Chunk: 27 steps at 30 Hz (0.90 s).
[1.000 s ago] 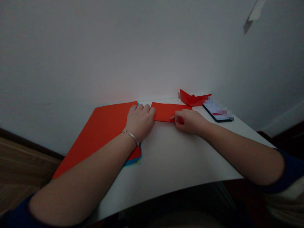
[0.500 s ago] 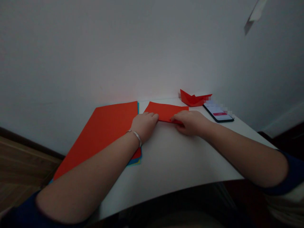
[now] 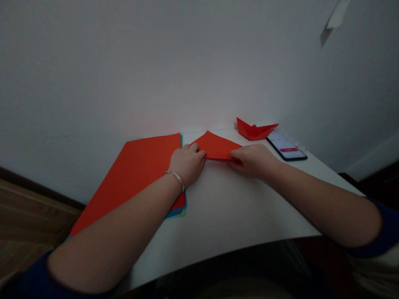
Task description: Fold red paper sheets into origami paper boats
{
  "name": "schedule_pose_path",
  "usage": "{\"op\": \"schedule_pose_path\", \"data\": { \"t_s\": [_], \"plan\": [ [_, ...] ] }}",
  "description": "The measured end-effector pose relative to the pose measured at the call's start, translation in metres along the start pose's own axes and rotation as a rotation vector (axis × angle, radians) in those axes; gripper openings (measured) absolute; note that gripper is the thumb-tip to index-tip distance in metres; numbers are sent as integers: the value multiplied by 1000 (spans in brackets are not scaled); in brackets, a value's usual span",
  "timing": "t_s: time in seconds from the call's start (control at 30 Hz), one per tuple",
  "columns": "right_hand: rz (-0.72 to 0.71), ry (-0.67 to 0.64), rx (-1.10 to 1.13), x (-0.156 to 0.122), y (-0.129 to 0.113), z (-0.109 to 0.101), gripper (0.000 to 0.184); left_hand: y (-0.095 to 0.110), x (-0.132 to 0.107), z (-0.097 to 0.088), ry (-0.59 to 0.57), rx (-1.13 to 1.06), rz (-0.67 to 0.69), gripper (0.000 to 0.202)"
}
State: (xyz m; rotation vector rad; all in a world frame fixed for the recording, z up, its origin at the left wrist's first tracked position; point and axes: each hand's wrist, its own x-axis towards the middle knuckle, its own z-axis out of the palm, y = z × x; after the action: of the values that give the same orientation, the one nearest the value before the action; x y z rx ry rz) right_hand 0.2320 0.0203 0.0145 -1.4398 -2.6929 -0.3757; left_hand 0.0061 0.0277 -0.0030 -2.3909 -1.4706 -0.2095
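Note:
Both hands grip a folded sheet of red paper (image 3: 218,146) near the back of the white table. Its far edge comes to a point, and its near edge runs between the hands. My left hand (image 3: 188,162), with a silver bracelet at the wrist, is closed on the paper's left corner. At the right end, my right hand (image 3: 257,160) pinches the paper between thumb and fingers, which partly hide that corner. Behind my right hand stands a folded red paper boat (image 3: 254,129).
A stack of coloured paper (image 3: 137,174), red on top, lies to the left under my left forearm. A lit phone (image 3: 288,147) rests at the right. The white table (image 3: 230,211) meets a pale wall (image 3: 187,70) at the back.
The folded paper has turned, so its far side now forms a peak instead of a long straight edge. My hands have shifted slightly and grip its ends.

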Motion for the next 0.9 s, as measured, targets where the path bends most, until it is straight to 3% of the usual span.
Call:
{"op": "schedule_pose_path", "data": {
  "t_s": [0.17, 0.33, 0.53, 0.77, 0.9],
  "plan": [
    [-46, 80, 87, -1, -1, 9, 34, -1, 2, 4, -22, -137, 102, 31],
    [-152, 14, 195, 0, 4, 7, 23, -4, 3, 7, -45, -115, 133, 31],
    [-114, -77, 155, 2, 17, 5, 35, -7, 2, 10, -47, -115, 59, 32],
    [-78, -97, 97, 2, 17, -2, 28, -4, -2, 6, -96, -74, -21, 43],
    [-110, -125, 171, 0, 16, -8, 24, -7, -3, 10, -160, -85, -60, 53]
  ]
}}
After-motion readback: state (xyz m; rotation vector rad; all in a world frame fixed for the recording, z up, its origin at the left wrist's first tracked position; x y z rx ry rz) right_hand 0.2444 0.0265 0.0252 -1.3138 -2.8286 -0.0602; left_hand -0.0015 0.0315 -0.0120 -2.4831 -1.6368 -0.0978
